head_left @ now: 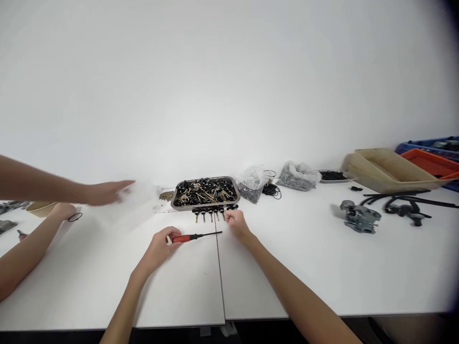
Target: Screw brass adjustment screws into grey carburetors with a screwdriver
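My left hand (160,246) is closed around the end of a screwdriver (182,238) with a red and black handle; its dark shaft points right across the table seam. My right hand (236,223) is closed at the right end of a row of small black-and-brass parts (211,215). Its fingertips hide whatever they may be pinching. Just behind the row, a metal tray (206,208) is heaped with more parts of the same black and brass look.
A co-worker's arm (64,186) reaches in from the left over a blurred clear plastic bag (134,203). Bagged small metal parts (251,191) lie right of the tray. Farther right are a carburetor (360,217), black hoses (394,197) and a beige bin (387,179).
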### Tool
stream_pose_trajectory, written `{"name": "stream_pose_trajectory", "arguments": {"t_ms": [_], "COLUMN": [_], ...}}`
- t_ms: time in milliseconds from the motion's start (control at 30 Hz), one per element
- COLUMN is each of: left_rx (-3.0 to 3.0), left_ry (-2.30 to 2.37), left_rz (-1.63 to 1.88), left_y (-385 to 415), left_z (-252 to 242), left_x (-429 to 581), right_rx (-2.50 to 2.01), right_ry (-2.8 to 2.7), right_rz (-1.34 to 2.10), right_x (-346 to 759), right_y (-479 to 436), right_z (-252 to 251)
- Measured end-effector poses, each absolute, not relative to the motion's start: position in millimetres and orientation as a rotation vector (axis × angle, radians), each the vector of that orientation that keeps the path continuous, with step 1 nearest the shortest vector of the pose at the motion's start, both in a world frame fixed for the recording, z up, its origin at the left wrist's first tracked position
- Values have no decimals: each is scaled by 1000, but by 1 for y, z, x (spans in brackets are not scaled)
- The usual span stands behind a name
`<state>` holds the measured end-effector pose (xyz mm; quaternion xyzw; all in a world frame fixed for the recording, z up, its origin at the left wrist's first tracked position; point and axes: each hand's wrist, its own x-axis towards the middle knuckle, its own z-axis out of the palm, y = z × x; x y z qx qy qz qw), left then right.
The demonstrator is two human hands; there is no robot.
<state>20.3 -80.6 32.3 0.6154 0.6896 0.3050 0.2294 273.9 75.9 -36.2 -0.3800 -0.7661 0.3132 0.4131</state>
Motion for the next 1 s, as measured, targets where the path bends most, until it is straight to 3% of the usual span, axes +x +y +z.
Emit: {"name": "stream_pose_trajectory", "arguments": {"t_ms": [433, 567, 667, 800, 1000], "left_rx": [1899, 1989, 2186, 2416, 2764], "left_ry": [1829, 1854, 1807, 1681, 955], "left_rz": [371, 346, 567, 1126, 1847], "left_y": [-36, -28, -28, -38, -68], "left_z": [46, 79, 129, 188, 208], "left_x": [4, 3, 14, 34, 45], "right_rx": [-934, -934, -917, -883, -846], "right_ry": [-1876, -1856, -1835, -1812, -1833], "right_rz": [869, 884, 876, 826, 701], "right_x": [272, 268, 265, 261, 260], "right_y": [82, 85, 84, 81, 74], "right_z": [-41, -44, -44, -38, -25]}}
